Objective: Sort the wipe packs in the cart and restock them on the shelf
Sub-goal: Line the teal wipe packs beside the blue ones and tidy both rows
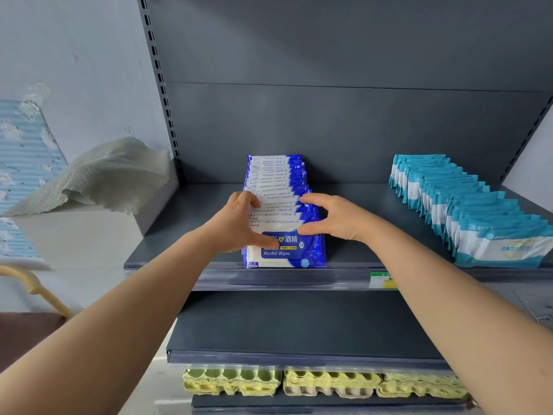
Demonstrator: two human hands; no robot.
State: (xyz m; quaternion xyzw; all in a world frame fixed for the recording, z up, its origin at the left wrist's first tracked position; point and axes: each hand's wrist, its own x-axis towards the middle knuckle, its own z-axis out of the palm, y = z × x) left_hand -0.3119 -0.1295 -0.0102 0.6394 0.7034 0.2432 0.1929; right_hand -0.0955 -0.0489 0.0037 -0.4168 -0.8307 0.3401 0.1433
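Note:
A row of several dark blue alcohol wipe packs stands on edge on the grey shelf, running from its front lip to the back panel. My left hand grips the row's left side, thumb across the front pack's label. My right hand holds the right side, fingers curled over the pack tops and thumb on the front pack. A second row of several teal and white wipe packs leans along the shelf's right end. The cart is out of view.
A lower grey shelf juts out beneath my arms, and yellow egg trays sit on the level under it. A crumpled grey-green cloth lies on a white box at left. A price tag hangs on the shelf lip.

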